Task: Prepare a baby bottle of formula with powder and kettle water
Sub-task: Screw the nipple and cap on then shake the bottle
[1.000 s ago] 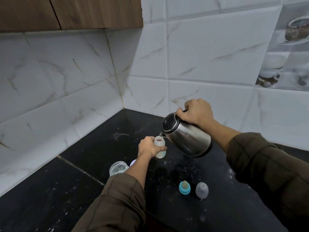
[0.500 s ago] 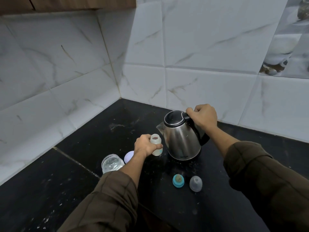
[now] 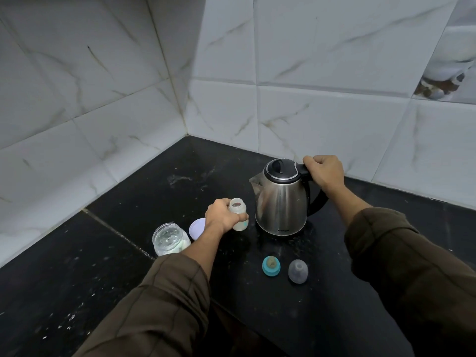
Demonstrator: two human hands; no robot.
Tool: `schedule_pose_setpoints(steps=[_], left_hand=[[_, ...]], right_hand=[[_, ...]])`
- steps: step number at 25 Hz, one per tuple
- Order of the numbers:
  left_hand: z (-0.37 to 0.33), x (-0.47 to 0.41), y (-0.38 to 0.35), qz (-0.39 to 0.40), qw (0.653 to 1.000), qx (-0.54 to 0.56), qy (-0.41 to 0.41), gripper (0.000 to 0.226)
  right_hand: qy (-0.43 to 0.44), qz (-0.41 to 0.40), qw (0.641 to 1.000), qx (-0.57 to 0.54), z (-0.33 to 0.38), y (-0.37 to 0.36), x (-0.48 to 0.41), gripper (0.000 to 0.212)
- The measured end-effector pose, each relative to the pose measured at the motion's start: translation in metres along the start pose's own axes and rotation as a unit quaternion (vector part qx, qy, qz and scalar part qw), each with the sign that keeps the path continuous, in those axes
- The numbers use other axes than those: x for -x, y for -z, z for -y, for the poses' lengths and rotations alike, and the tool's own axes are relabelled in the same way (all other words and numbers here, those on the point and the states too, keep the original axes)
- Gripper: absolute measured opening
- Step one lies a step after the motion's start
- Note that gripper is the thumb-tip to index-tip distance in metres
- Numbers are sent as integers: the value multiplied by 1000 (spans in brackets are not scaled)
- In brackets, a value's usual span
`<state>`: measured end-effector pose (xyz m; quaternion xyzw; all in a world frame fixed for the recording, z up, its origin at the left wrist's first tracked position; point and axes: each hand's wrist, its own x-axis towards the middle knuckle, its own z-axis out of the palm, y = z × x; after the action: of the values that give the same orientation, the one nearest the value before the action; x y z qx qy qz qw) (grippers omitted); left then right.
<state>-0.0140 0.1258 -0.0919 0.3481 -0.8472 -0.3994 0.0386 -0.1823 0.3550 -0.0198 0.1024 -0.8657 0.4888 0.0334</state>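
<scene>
Left hand (image 3: pixel 221 215) curled round open bottle (image 3: pixel 238 214); right hand (image 3: pixel 325 172) grips upright kettle (image 3: pixel 282 202) by handle.

The kettle (image 3: pixel 282 202) in the fingers of the right hand (image 3: pixel 323 173) was silvery steel with a black lid and handle. The bottle (image 3: pixel 238 215) in the fingers of the left hand (image 3: pixel 221 215) was milky white with a teal mark. Beneath the fingers the counter (image 3: pixel 154 189) was black, speckled white.

One steel kettle (image 3: pixel 282 202), one open baby bottle (image 3: pixel 238 210), one glass jar (image 3: pixel 168 239), one white lid (image 3: pixel 196 228), one teal teat ring (image 3: pixel 271 265) and one clear cap (image 3: pixel 298 271) are on the tabletop (image 3: pixel 154 191).
</scene>
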Motion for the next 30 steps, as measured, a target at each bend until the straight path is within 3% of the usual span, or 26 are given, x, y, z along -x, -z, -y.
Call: schedule_pose_setpoints(steps=[5, 9, 12, 16, 19, 22, 24, 27, 30], left_hand=[[3, 3, -1, 2, 1000, -4, -2, 49], [3, 8, -1, -3, 1000, -2, -12, 50], [2, 14, 0, -5, 1000, 2, -22, 51], [6, 22, 5, -15, 999, 3, -28, 48], [12, 28, 7, -17, 1000, 2, -26, 47], [21, 34, 5, -15, 1000, 4, -25, 47], [25, 38, 4, -10, 1000, 9, -24, 48], [30, 42, 2, -6, 1000, 9, -27, 46], [35, 44, -2, 1, 1000, 12, -24, 50]], right_hand=[[-18, 12, 999, 39, 0, 0, 0, 46], [26, -21, 992, 122, 22, -5, 6, 23], [102, -39, 986, 126, 49, -19, 15, 20], [271, -50, 951, 142, 71, -41, 43, 15], [357, 54, 916, 175, 82, -48, 69, 15], [381, 236, 832, 326, 82, -59, 101, 8], [338, 335, 774, 417, 72, -68, 117, 6], [241, 419, 732, 481, 53, -74, 129, 8], [192, 482, 682, 515, 39, -76, 130, 40]])
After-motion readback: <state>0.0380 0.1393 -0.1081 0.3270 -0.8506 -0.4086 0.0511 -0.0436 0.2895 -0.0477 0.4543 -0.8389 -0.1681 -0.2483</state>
